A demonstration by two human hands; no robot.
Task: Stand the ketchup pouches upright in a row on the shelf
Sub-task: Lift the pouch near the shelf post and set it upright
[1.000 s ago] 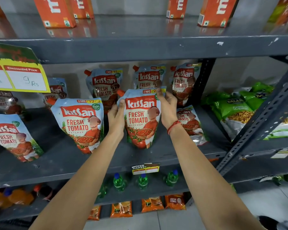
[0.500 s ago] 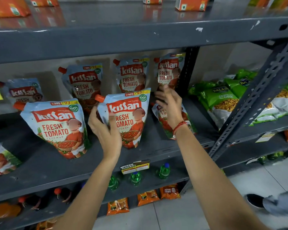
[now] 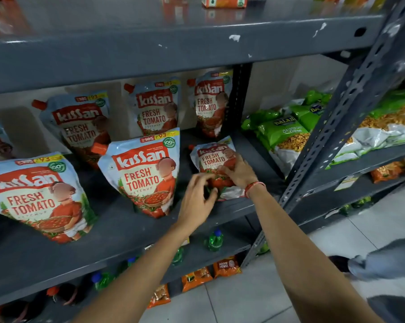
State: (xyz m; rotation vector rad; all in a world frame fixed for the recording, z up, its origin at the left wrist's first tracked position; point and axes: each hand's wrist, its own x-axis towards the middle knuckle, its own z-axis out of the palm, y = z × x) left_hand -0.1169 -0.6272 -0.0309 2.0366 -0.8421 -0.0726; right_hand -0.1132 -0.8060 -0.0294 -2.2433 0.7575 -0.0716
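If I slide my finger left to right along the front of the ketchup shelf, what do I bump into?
Big standing ketchup pouch → second standing ketchup pouch → left hand → lying ketchup pouch under the right hand → slotted shelf post.

Bare shelf lies open at 6 o'clock of the middle standing pouch. At 3 o'clock of it a fallen pouch fills the gap before the slotted upright post.
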